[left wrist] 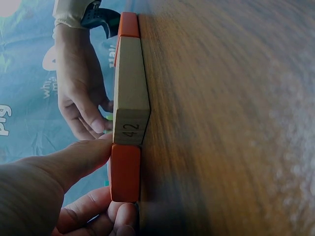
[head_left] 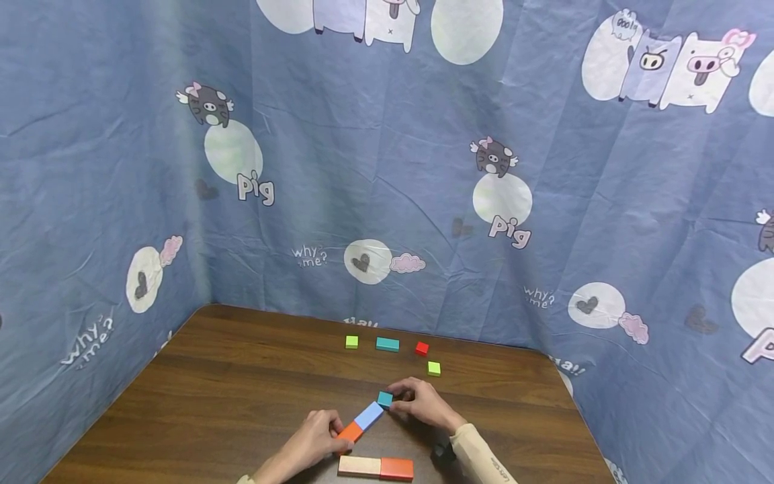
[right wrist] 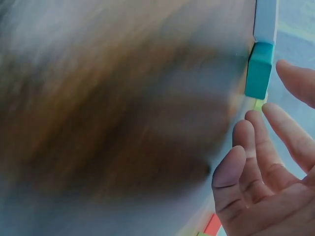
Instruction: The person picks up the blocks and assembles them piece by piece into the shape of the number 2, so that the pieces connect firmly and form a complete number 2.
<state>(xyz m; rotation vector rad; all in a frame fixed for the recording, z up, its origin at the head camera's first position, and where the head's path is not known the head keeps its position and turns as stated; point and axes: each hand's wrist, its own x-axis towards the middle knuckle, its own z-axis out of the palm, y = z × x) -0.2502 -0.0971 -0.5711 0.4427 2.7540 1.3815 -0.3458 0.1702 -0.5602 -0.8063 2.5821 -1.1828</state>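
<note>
A slanting line of blocks lies on the wooden table: an orange block [head_left: 349,435] at the near end, a light blue block [head_left: 369,417], and a teal cube [head_left: 385,399] at the far end. My left hand [head_left: 314,437] pinches the orange block between thumb and fingers. In the left wrist view, the thumb [left wrist: 81,160] and fingertips are at opposite sides of this orange block [left wrist: 125,173]. Around the teal cube, my right hand [head_left: 423,401] has its thumb and fingers spread. The right wrist view shows a gap between those fingers [right wrist: 275,162] and the teal cube [right wrist: 259,73].
Nearest the person, a plain wood block [head_left: 359,466] and a red-orange block [head_left: 396,468] form a row. Toward the back lie two lime cubes [head_left: 352,342] [head_left: 434,368], a teal block [head_left: 388,344] and a red cube [head_left: 422,348]. A blue patterned curtain [head_left: 387,202] hangs behind.
</note>
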